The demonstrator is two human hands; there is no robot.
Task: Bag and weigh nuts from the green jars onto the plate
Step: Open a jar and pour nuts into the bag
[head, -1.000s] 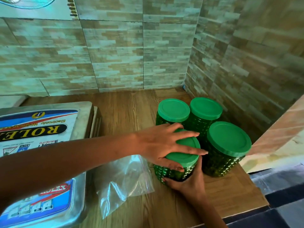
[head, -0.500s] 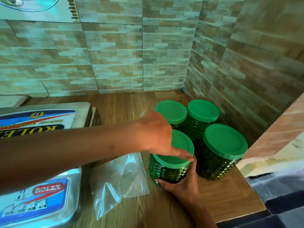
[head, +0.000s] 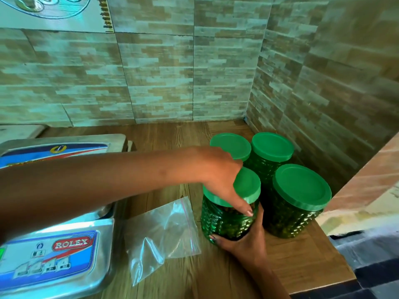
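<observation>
Four green jars with green tops stand close together at the back right corner of the wooden counter, next to the tiled wall. Both hands are on the front left jar. The left hand reaches over from the left and sits on top of its lid, with the fingers curled round the edge and the thumb just under the rim. The right hand comes up from the front edge and grips the lower part of the same jar, with a thumb across its front. A clear plastic bag with a red zip line lies flat on the counter, just left of that jar. A shiny metal scale with a blue and red label sits at the left edge, beside the bag.
</observation>
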